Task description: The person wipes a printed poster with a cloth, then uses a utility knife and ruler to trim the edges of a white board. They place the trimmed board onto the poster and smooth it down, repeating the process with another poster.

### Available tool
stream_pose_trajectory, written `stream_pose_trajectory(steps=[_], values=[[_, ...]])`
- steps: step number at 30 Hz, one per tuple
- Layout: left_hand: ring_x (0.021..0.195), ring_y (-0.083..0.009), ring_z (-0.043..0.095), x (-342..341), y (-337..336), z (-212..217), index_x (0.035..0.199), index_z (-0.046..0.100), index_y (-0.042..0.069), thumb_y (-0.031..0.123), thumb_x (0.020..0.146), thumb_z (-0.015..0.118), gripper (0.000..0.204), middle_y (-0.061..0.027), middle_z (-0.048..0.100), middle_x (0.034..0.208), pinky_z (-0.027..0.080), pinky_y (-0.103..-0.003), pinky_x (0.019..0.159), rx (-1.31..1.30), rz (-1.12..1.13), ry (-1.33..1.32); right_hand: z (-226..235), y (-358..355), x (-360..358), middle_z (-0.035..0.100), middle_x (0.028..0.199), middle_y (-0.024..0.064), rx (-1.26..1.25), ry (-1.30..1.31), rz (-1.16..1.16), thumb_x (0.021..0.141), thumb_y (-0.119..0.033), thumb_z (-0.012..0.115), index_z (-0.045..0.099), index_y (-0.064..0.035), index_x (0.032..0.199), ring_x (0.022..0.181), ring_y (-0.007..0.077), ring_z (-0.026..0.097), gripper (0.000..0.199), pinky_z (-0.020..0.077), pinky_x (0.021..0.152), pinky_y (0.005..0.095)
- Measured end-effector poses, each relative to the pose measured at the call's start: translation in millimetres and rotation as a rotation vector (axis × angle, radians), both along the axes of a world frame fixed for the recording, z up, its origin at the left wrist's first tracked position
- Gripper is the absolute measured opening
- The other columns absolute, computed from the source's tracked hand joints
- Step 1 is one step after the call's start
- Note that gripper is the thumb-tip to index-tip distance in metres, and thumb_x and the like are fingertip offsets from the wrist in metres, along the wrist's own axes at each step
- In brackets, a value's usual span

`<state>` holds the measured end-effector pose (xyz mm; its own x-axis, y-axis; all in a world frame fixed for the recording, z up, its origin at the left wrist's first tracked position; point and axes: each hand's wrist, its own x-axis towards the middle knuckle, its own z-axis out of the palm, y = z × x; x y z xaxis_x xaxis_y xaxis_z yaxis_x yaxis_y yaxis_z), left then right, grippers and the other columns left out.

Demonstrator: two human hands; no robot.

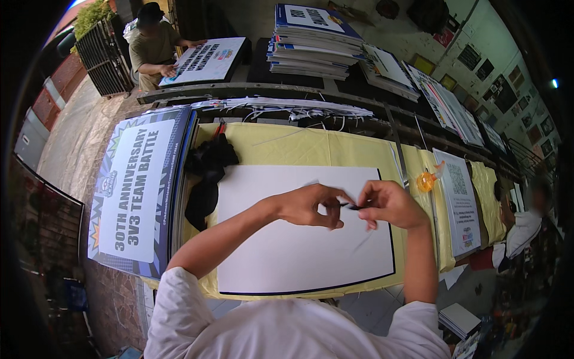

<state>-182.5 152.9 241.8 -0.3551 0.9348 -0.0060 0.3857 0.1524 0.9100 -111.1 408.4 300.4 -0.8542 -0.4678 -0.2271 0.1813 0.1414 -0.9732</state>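
Left hand (314,206): extends over the white board (293,251), fingers bent toward the right hand (388,206). Blurred at the fingertips; impossible to determine whether gripping the small dark item (350,206) or merely beside it.

Right hand: pinches the small dark item between thumb and fingertips.

Small dark item: sits between both hands, above the right part of the white board; too small and blurred to identify.

White board: lies flat on the yellow cover (287,140), with a dark edge along the right and near sides.

Left of the white board: lies a black cloth (203,200), then a stack of printed boards (140,191).

Right of the white board: stands an orange bottle (426,182), near a printed sheet (457,203).
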Motion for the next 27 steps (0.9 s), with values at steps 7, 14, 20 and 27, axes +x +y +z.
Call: stream_pose_trajectory(steps=[7, 14, 20, 27], values=[[0.076, -0.0145, 0.071, -14, -54, 21, 0.115, 0.076, 0.004, 0.024, 0.099, 0.071, 0.026, -0.0088, 0.075, 0.087, 0.057, -0.032, 0.077, 0.013, 0.226, -0.022, 41, 37, 5, 0.072, 0.084, 0.0060, 0.344, 0.096, -0.259, 0.086, -0.003, 0.081, 0.076, 0.0039, 0.098, 0.063, 0.0089, 0.063, 0.014, 0.0515, 0.056, 0.0237], [0.092, -0.0234, 0.073, -32, -100, 11, 0.104, 0.080, 0.010, 0.014, 0.087, 0.079, 0.017, -0.0062, 0.077, 0.096, 0.056, -0.034, 0.087, 0.039, 0.564, 0.701, 31, 68, -15, 0.065, 0.080, -0.0013, 0.180, 0.070, -0.416, 0.096, -0.015, 0.074, 0.077, 0.0017, 0.105, 0.065, 0.0068, 0.058, 0.019, 0.0473, 0.056, 0.0225], [0.100, -0.0187, 0.070, -80, -139, -19, 0.110, 0.078, 0.014, 0.010, 0.082, 0.075, 0.029, -0.0004, 0.075, 0.107, 0.054, -0.039, 0.099, 0.111, 0.570, 1.448, 16, 73, -57, 0.068, 0.082, 0.0007, 0.371, 0.132, -0.407, 0.092, -0.010, 0.077, 0.076, 0.0021, 0.105, 0.066, 0.0074, 0.059, 0.018, 0.0483, 0.059, 0.0230], [0.110, -0.0204, 0.068, -183, -170, -64, 0.117, 0.075, 0.012, 0.012, 0.082, 0.067, 0.036, -0.0017, 0.073, 0.124, 0.050, -0.043, 0.106, 0.001, 0.728, 1.549, -39, 112, -192, 0.072, 0.081, 0.0017, 0.503, 0.077, -0.410, 0.089, -0.017, 0.081, 0.078, -0.0010, 0.099, 0.066, 0.0085, 0.062, 0.019, 0.0518, 0.064, 0.0259]])
